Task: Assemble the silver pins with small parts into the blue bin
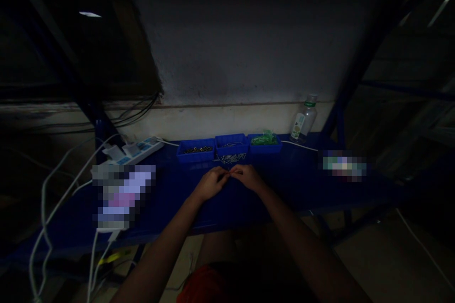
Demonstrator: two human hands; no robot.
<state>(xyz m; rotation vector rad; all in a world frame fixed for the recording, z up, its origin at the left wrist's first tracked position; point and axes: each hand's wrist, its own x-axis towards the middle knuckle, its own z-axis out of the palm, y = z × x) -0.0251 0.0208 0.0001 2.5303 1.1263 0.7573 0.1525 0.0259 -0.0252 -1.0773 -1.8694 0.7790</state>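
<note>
My left hand (pixel 210 182) and my right hand (pixel 248 176) meet fingertip to fingertip over the blue table (pixel 291 184), both pinched closed around something too small and dark to name. Just beyond them lies a loose pile of thin metal pins (pixel 230 158). Behind the pile stand three small blue bins: the left bin (pixel 195 150) holds dark small parts, the middle bin (pixel 232 142) holds more metal pieces, and the right bin (pixel 265 142) holds green parts.
A white power strip (pixel 137 150) with plugs and white cables lies at the left rear. A plastic bottle (pixel 303 120) stands at the back right against the wall. Blurred items lie at the left and right of the table. Dark shelving frames both sides.
</note>
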